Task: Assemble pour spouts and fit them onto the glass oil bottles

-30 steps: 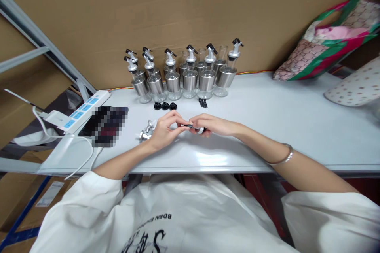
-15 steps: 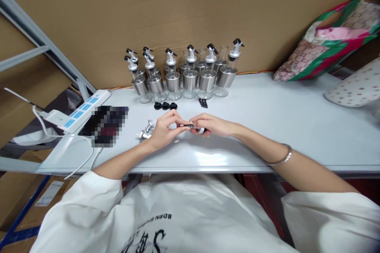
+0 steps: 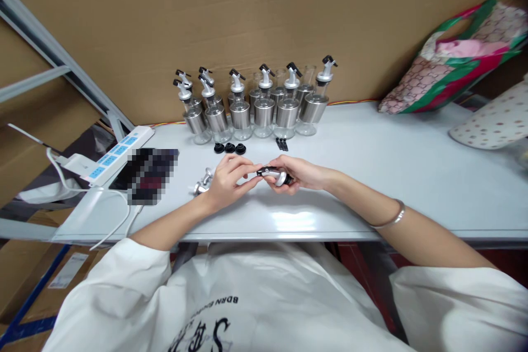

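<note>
Between my hands is a pourer spout point(image 3: 277, 177), silver with a black stopper at its right end and a black flip lever on its left. My right hand point(image 3: 295, 171) is closed around its body. The fingertips of my left hand point(image 3: 231, 181) pinch the lever end. Beside my left hand lie several loose silver spouts point(image 3: 203, 181), partly hidden by it. Beyond the hands are three black stoppers point(image 3: 230, 148) and a few small black levers point(image 3: 282, 144). Behind these stand several glass and steel oil bottles point(image 3: 264, 113), many topped with such spouts.
A white power strip point(image 3: 119, 155) with a plugged-in charger and cable lies at the left, next to a blurred dark device point(image 3: 144, 173). At the right are a patterned bag point(image 3: 449, 60) and a white dotted object point(image 3: 493, 118). Cardboard point(image 3: 264, 16) backs the table.
The spout has turned in my right hand, so its silver body and lever now show more plainly. My left fingertips remain at its left end.
</note>
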`<state>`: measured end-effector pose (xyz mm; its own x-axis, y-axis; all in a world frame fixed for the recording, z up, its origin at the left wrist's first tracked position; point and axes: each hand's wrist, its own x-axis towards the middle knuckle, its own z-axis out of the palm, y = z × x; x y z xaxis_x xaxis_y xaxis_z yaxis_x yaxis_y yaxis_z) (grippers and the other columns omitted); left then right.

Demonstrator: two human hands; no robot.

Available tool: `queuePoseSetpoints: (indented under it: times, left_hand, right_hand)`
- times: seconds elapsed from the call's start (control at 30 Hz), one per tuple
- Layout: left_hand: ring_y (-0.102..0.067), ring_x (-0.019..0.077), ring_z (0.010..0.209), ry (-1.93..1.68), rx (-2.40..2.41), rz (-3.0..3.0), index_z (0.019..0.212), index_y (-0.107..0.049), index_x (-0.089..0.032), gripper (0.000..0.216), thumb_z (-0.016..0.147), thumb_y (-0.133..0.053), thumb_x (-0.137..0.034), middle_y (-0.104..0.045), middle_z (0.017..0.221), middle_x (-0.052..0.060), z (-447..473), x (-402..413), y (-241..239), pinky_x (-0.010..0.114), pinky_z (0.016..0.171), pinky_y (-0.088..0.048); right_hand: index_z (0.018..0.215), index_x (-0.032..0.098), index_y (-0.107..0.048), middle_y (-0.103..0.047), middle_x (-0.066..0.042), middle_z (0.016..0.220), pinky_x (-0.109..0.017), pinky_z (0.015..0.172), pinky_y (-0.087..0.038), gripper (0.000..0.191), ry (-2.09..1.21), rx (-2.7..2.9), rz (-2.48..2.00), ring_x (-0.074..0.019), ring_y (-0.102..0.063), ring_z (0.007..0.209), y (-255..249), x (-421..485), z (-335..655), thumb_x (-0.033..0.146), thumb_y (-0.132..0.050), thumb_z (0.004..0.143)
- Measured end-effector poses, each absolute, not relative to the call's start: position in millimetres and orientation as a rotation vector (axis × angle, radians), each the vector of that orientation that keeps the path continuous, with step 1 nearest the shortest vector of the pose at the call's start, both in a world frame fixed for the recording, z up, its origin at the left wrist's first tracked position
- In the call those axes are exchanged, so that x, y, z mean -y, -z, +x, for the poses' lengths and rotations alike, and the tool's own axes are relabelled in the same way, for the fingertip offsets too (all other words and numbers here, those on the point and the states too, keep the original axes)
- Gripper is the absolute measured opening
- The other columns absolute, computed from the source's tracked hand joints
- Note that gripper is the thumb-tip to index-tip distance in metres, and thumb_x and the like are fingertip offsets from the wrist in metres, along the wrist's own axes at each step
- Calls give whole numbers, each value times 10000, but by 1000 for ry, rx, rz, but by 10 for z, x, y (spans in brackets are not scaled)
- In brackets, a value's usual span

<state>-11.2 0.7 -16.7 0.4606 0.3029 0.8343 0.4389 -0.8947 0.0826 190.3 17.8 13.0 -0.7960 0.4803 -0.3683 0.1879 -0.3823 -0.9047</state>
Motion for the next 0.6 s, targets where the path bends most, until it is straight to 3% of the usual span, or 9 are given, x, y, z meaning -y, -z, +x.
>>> queuePoseSetpoints:
  times: [0.33, 0.6]
  left_hand:
    - [-563, 79, 563, 1422, 670, -2520, 908, -636, -196, 93, 817, -627, -209, -639, 669, -50, -95, -7, 154, 327, 787, -464]
    - [-553, 91, 586, 1445, 920, -2584, 891, -654, -177, 100, 834, -628, -256, -642, 692, -27, -139, -52, 192, 349, 823, -430]
  right_hand:
    - [887, 160, -511, -477, 22, 659, -194, 416, -304, 325, -2130, 1796, -726, -83, -409, 494, -25, -142, 1869, 475, -432, 876]
    - [1029, 186, -494, -496, 62, 526, -190, 389, -266, 289, -1836, 1634, -787, -79, -367, 385, -36, -111, 1813, 433, -446, 887]
